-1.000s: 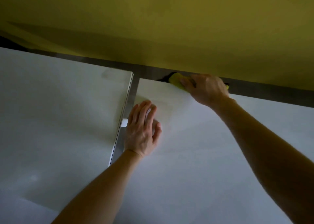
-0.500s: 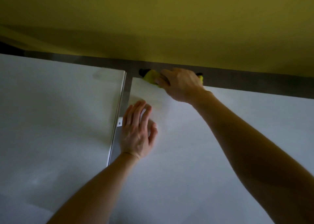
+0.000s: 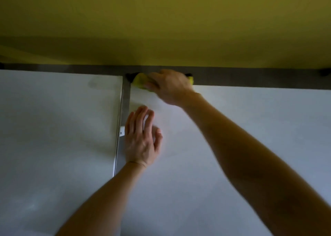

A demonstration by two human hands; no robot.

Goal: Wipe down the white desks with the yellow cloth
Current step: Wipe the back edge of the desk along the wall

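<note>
While right hand point(image 3: 170, 87) grips yellow cloth point(image 3: 140, 80), fingers curled over it, cloth sits bunched under fingertips at far left corner of right desk point(image 3: 241, 128). Left hand point(image 3: 141, 139) lies flat on same desk, fingers straight, slightly spread, nearer than right hand. Gap point(image 3: 125, 99) just left of left hand; left desk point(image 3: 53, 128) across it. Yellow wall point(image 3: 161, 20) beyond right hand.

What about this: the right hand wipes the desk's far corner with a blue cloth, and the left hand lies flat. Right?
Almost. The head view shows the cloth is yellow, not blue. The right hand does wipe the far corner of the desk with it, and the left hand lies flat.
</note>
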